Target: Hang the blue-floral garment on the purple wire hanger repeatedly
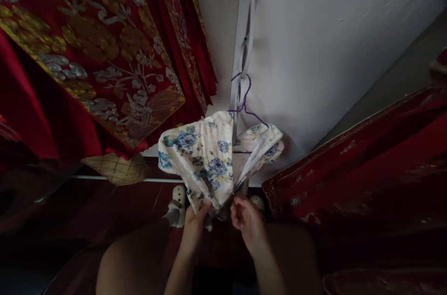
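Observation:
A white garment with blue flowers (217, 164) hangs on a purple wire hanger (246, 99), whose hook is at a white cord against the wall. My left hand (196, 220) pinches the garment's lower left edge, thumb on top of the cloth. At the lower right edge, just below the garment's tip, my right hand (244, 218) has its fingers curled together with the fingertips near the cloth. Whatever may be between those fingertips is too small to make out. The garment's right side is folded open, showing a paler inside.
Red embroidered cloth (132, 53) hangs at the upper left, above a tan quilted piece (117, 169). A white wall (314, 43) stands behind the hanger. Shiny red furniture (366, 160) is on the right. A pale clog (179, 204) shows on the dark floor.

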Available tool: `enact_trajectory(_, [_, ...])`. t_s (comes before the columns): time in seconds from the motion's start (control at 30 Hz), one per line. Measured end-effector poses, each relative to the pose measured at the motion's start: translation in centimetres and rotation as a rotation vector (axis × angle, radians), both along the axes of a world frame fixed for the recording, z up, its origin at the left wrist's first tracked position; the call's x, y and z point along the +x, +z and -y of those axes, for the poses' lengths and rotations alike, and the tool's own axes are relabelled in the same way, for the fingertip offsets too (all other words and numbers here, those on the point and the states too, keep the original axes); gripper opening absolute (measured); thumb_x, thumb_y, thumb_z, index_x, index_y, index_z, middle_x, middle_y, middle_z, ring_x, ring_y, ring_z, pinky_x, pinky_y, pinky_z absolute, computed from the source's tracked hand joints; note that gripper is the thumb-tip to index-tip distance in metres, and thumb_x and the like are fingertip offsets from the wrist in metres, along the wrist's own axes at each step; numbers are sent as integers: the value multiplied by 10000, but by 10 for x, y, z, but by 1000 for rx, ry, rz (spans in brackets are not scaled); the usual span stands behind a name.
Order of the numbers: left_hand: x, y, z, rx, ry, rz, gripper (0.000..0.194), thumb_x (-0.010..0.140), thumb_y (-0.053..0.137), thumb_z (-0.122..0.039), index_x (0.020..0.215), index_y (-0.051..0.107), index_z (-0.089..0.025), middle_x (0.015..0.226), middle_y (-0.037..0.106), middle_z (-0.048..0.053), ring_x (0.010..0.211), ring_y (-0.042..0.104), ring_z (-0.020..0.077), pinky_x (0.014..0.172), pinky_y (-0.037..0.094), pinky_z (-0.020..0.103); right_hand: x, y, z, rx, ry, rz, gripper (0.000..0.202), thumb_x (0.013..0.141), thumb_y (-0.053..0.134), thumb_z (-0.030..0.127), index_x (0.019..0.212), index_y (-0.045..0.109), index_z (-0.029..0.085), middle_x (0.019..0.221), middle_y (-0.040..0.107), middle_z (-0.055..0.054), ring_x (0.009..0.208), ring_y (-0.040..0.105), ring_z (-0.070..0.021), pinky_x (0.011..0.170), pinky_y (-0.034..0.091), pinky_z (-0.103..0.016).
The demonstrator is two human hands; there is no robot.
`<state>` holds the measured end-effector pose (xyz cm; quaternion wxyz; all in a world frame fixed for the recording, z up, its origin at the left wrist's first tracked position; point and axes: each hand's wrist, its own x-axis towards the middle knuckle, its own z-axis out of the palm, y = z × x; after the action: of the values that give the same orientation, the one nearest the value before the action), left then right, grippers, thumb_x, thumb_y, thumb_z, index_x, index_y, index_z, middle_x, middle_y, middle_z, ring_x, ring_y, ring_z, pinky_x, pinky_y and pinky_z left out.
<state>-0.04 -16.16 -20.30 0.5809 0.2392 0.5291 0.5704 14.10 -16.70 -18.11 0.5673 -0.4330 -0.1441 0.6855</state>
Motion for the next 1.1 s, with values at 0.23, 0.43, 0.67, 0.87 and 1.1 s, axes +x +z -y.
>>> enact_trajectory(0.23, [6, 7, 6, 4, -44, 89, 446, 615, 850, -401, 942, 714, -130, 926, 755, 91, 904, 710, 274, 867, 535, 360, -1, -14, 0, 220, 28, 376, 394, 769, 725, 556, 842, 593, 193, 614, 578, 33, 456, 421, -63, 403, 275, -181])
enact_trajectory(0.43, [4, 9, 5, 42, -104, 171, 430, 642, 826, -349, 996, 709, -136, 926, 749, 86, 876, 711, 274, 819, 546, 366, 7, -7, 0, 310, 66, 482, 390, 801, 692, 563, 764, 609, 183, 581, 559, 24, 503, 457, -79, 451, 310, -196])
enact_trajectory(0.67, [10, 17, 11, 2, -77, 251, 467, 634, 830, -298, 1056, 690, -158, 942, 750, 59, 884, 718, 245, 830, 550, 335, 5, -6, 4, 221, 13, 220, 360, 722, 777, 476, 718, 561, 188, 540, 503, 61, 439, 372, -46, 418, 228, -181])
enact_trajectory(0.87, [11, 15, 12, -4, -74, 274, 493, 630, 834, -283, 1083, 692, -150, 936, 754, 73, 941, 718, 283, 841, 560, 370, 9, -11, 9, 219, 33, 218, 344, 711, 800, 438, 808, 588, 186, 589, 545, 52, 453, 373, -42, 432, 228, -184])
enact_trajectory(1.1, [10, 13, 13, -23, -61, 274, 486, 626, 839, -289, 1071, 697, -155, 896, 757, 65, 941, 720, 286, 872, 553, 382, 9, -5, 10, 249, 57, 415, 388, 745, 751, 536, 759, 575, 191, 561, 516, 48, 503, 419, -74, 462, 281, -200])
